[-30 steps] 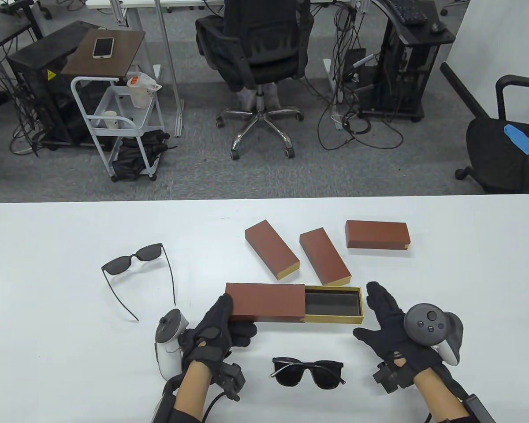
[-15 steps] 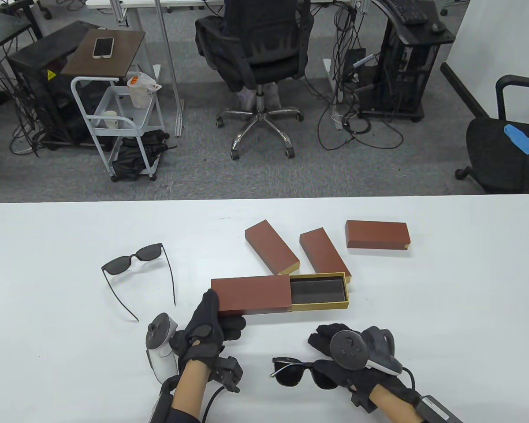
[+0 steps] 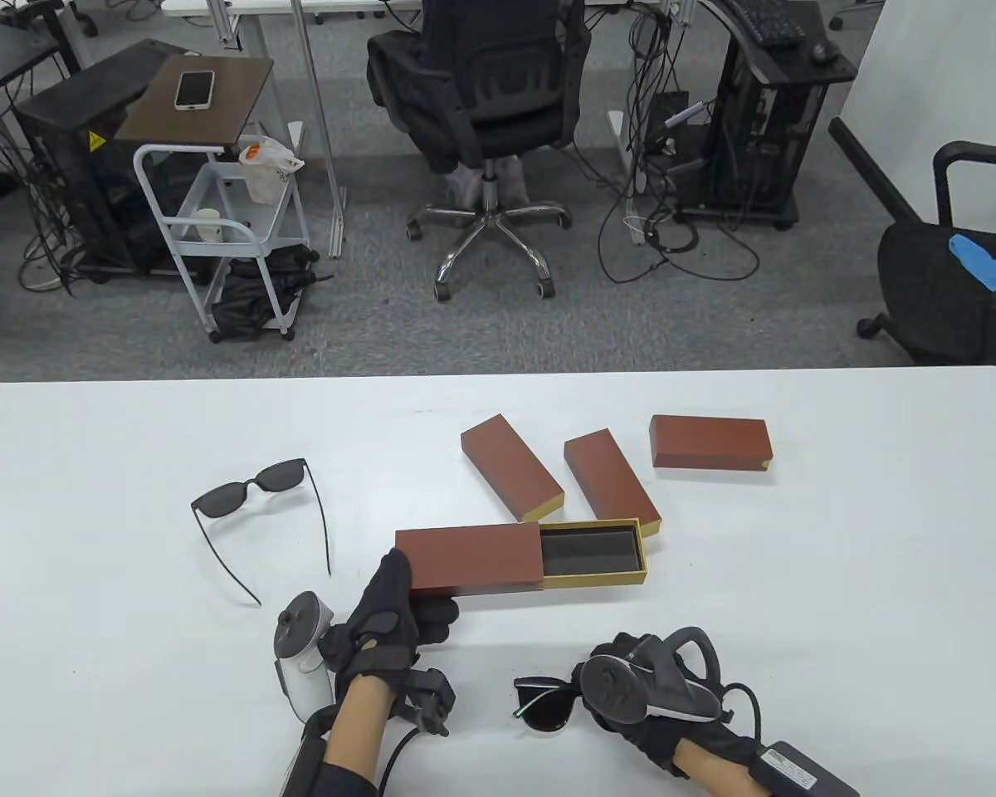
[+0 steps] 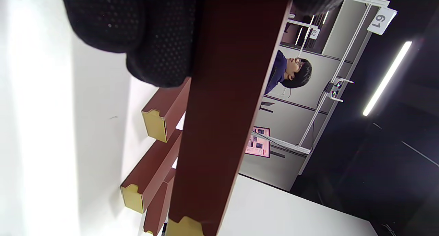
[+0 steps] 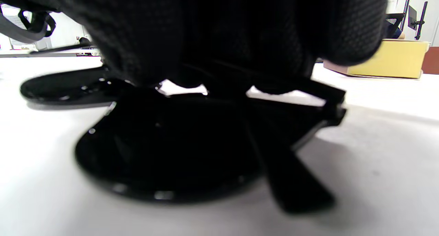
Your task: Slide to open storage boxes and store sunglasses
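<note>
My left hand (image 3: 411, 594) grips the left end of a brown box sleeve (image 3: 469, 560), thumb on the near side; its fingers (image 4: 157, 40) wrap the sleeve (image 4: 226, 92) in the left wrist view. The gold tray (image 3: 593, 552) sticks out to the right, its dark lining bare. My right hand (image 3: 610, 668) reaches down onto folded black sunglasses (image 3: 544, 706) that lie on the table near me. In the right wrist view my fingers (image 5: 205, 30) close over the top of their frame (image 5: 171, 150). Thin-framed sunglasses (image 3: 253, 490) lie unfolded at the left.
Three closed brown boxes (image 3: 510, 469) (image 3: 610, 481) (image 3: 710, 442) lie just beyond the open one; the middle one nearly touches the tray's far corner. The white table (image 3: 838, 581) ends behind them. Office chairs and carts stand on the floor beyond.
My right hand left the tray's open end, came down toward me and closed over the black sunglasses. My left hand shifted the open box a little to the left.
</note>
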Tool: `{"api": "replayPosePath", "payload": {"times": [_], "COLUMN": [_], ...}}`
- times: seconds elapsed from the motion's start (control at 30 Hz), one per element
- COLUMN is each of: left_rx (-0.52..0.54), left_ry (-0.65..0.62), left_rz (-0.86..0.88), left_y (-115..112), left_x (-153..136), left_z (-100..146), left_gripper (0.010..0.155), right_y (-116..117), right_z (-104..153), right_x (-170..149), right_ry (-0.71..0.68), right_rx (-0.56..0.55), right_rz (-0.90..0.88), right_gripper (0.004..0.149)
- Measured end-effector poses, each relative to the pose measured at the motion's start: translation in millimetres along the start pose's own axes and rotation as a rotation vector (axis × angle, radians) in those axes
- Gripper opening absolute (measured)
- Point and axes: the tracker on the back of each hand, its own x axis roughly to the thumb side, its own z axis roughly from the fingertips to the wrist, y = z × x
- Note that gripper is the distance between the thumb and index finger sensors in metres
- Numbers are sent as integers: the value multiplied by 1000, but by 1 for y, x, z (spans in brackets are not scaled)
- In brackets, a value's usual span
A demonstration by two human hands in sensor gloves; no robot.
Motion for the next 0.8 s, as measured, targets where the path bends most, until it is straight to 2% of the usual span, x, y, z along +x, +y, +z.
{"api": "replayPosePath", "payload": {"times": [0.13, 0.37, 0.53, 0.63, 0.8], "left_rx": [4, -4, -12, -21, -50], "left_ry": [4, 19, 33, 36, 40], "left_rz": [5, -3, -17, -26, -25], "left_y": [-1, -1, -3, -4, -10], "left_x": [0, 0, 0, 0, -1], "left_z": [1, 1, 2, 2, 2], "left_gripper": [77, 77, 77, 77, 77], "right_y": [-16, -93, -137, -152, -157], "right_z": [5, 14, 13, 8, -1], "right_x": [-3, -24, -40, -48, -49], "right_ry": [14, 53, 116, 171, 216], "right_rx": [-33, -185, -254, -289, -285], "right_rz": [-5, 21, 67, 119, 232], "right_gripper": [38, 38, 38, 38, 38]}}
